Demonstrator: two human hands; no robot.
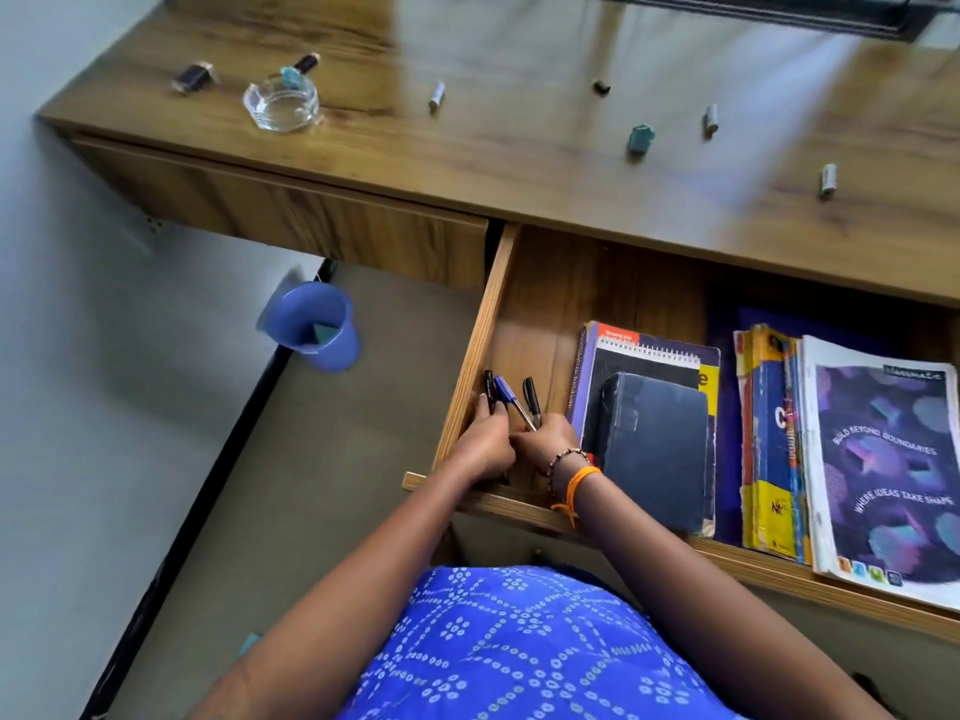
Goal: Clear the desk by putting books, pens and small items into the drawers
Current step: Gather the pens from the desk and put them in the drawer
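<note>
Both hands are inside the open drawer (498,283), at its near-left corner. Left hand (485,439): fingers curled over the lower ends of the pens (511,397), against the drawer's left wall. Right hand (545,441): fingers curled at the pen tips, touching the left hand; bead bracelet and orange band on that wrist. Whether each hand truly grips a pen or only rests on it: cannot tell, fingers hidden under the knuckles.

Pens: three seen, two black and one blue-capped, lying side by side, caps pointing to the drawer's back.

Just right of the hands: a stack (649,407) of a dark blue book on a spiral notebook on a larger book, touching the right wrist. Further right, toward the drawer's right end: a second pile (774,439) of yellow and blue books, and a purple-cover notebook (888,459) reaching the front edge.

Desk (519,163) top, small items well apart:
- glass dish (280,103) near the left end, a blue bit on its rim
- two dark small items (192,77) beside it
- three grey caps (437,95) across the middle and right
- a teal eraser (640,139)
- a black cap (601,87) near the back

Floor, left of the drawer: blue cup (311,324)
</note>
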